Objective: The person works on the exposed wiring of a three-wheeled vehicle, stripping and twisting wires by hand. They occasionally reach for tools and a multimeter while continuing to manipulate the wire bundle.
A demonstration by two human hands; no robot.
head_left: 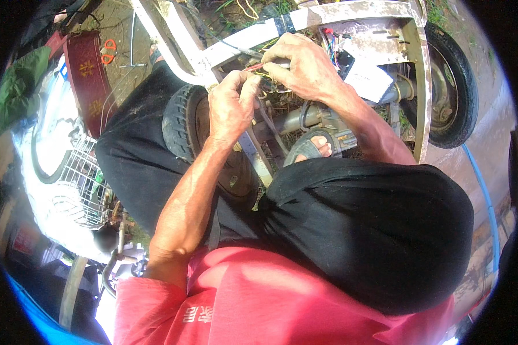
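Note:
Between my two hands runs a thin red wire, close to the pale metal frame of a wheeled vehicle. My left hand pinches one end of it between thumb and fingers. On the other side, my right hand has its thumb and forefinger closed on the wire too. Any bare end or joint is too small to make out. More coloured wires come out of the frame beyond my right hand. Next to them a white card-like piece lies over the frame.
A black tyre stands by my left knee; another wheel is at the far right. My sandalled foot rests beside the axle. Orange-handled scissors lie on the ground, near a dark red panel. A white wire basket is at left.

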